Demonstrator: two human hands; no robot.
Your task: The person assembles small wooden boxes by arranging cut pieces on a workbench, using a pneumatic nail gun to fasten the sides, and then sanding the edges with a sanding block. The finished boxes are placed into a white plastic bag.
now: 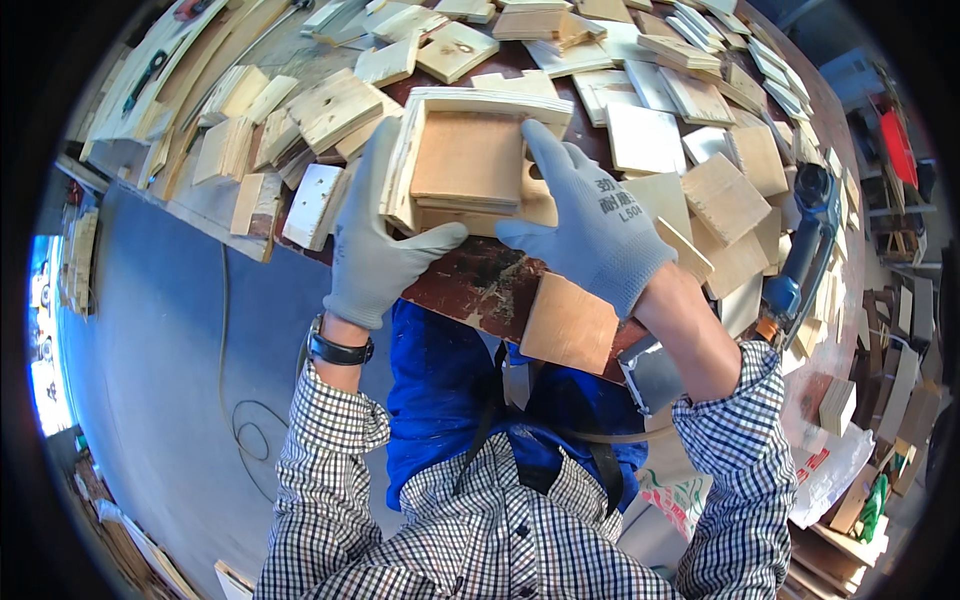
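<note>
The stacked wooden pieces [465,155] sit between the gloved hands [605,225], touching both

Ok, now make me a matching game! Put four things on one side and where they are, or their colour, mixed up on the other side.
Things:
1. wooden box
2. wristband
3. power tool
4. cable

Clues:
A. blue, toward the picture's right
B. curling on the floor
C. between the left hand and right hand
D. dark, around the left wrist

Right pairs: 1-C, 2-D, 3-A, 4-B
</note>
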